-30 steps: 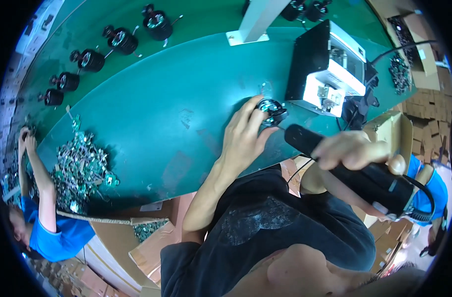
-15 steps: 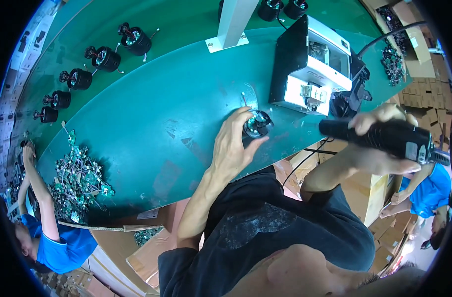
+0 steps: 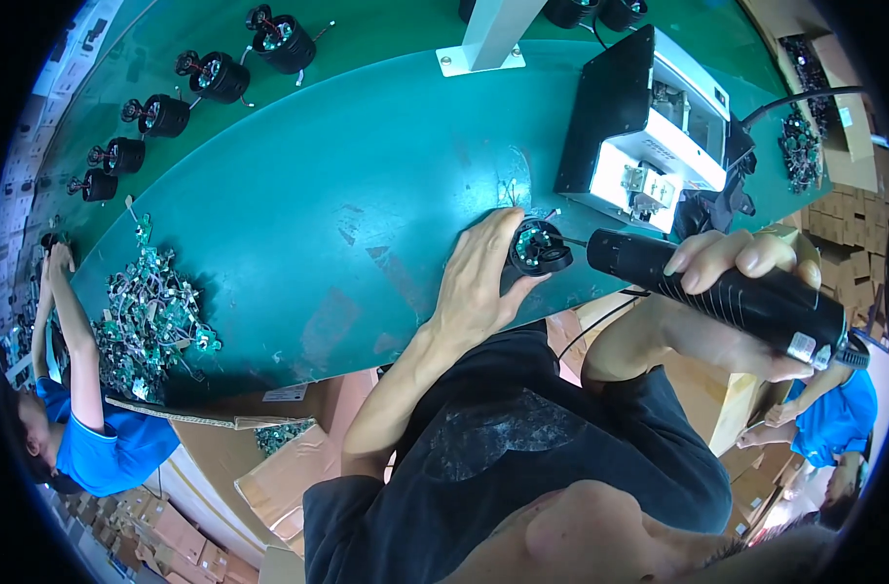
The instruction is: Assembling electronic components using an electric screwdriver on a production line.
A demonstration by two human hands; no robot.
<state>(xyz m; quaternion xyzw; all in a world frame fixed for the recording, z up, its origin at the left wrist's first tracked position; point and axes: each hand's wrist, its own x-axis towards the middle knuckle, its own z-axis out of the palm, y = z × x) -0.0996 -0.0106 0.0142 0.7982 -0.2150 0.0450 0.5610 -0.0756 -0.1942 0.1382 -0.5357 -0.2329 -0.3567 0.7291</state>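
Note:
My left hand (image 3: 479,277) is closed round a black cylindrical housing (image 3: 554,259) on the green bench. Green circuit parts show inside its open top. In my right hand (image 3: 732,292) is a black electric screwdriver (image 3: 649,263), fingers wrapped round its ribbed body. Its thin bit points left and reaches the housing's rim area; whether the tip touches a screw is too small to tell. Just beyond the screwdriver stands a black and white screw feeder machine (image 3: 610,146).
A heap of small circuit boards with wires (image 3: 152,311) lies at the bench's left. Several similar black housings (image 3: 219,78) stand in a row on the far green surface. A metal post (image 3: 498,34) rises at the back. Co-workers in blue shirts (image 3: 118,453) sit at both sides.
The screwdriver has moved left and its bit has come to the housing. My view has shifted slightly, and the left hand still grips the housing.

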